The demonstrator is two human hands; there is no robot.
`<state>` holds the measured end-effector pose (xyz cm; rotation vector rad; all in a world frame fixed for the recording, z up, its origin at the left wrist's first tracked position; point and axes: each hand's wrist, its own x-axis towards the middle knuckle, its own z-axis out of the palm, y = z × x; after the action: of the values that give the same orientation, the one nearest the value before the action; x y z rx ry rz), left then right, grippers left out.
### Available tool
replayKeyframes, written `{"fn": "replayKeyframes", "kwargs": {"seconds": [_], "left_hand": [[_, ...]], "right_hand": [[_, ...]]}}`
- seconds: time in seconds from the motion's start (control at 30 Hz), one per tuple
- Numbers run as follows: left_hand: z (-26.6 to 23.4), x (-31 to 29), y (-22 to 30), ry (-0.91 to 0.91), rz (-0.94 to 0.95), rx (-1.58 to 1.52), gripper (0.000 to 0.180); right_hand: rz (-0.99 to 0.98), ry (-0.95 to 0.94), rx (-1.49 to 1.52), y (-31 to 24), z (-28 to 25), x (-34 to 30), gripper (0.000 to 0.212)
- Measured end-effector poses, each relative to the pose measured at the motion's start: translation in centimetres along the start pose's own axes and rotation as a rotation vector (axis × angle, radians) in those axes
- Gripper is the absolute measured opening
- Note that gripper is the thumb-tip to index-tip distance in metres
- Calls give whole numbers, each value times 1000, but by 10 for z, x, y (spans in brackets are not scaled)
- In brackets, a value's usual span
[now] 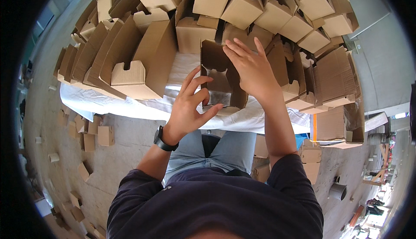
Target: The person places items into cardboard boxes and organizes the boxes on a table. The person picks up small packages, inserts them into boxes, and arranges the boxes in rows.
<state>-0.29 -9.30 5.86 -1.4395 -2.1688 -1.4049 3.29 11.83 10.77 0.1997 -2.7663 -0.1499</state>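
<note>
An open-topped cardboard box (219, 85) rests in front of me on a white cloth (173, 100), its inside facing up. At its left and near edge is my left hand (190, 102), a black watch on the wrist. Its fingers are bent and spread, with some fingertips reaching over the box's left wall and the thumb by the near edge. My right hand (251, 70) lies along the right wall, fingers stretched out and thumb apart, nothing in its grasp. The wall under the right palm is hidden.
Cardboard boxes (158, 52) stand packed and stacked behind and on both sides. A large carton (333, 124) is at the right end. More small boxes (105, 135) lie on the concrete floor at left, and a grey cylinder (338, 191) at right.
</note>
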Motion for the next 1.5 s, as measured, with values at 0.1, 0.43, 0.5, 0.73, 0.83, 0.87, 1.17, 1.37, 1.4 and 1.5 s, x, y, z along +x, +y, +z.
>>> {"fn": "replayKeyframes", "kwargs": {"seconds": [0.1, 0.43, 0.5, 0.73, 0.83, 0.87, 1.17, 1.37, 1.4, 1.5], "left_hand": [[-1, 1, 0, -2, -11, 3, 37], [-2, -2, -2, -7, -11, -42, 36], [-1, 0, -2, -10, -10, -39, 36], [0, 0, -2, -16, -9, -58, 34], [0, -1, -4, 0, -22, -70, 33], [1, -2, -5, 2, -21, -75, 33], [2, -3, -5, -47, -60, -168, 24], [2, -5, -4, -59, -48, -149, 24], [2, -6, -5, -59, -44, -138, 24], [-1, -4, -5, -49, -19, -98, 25]], "right_hand": [[1, -135, 11, -9, -12, 4, 41], [34, -388, -8, -14, -1, 4, 17], [28, -436, 8, -13, -2, 7, 17], [22, -651, -41, -19, -15, 18, 27], [71, -284, 292, -13, -3, 4, 30], [94, -133, 454, -9, 3, 0, 31], [484, 572, 1680, -2, 66, -55, 47], [413, 454, 1716, -19, 72, -44, 58], [368, 437, 1572, -17, 69, -41, 60], [262, 324, 1051, -9, 44, -30, 68]]}}
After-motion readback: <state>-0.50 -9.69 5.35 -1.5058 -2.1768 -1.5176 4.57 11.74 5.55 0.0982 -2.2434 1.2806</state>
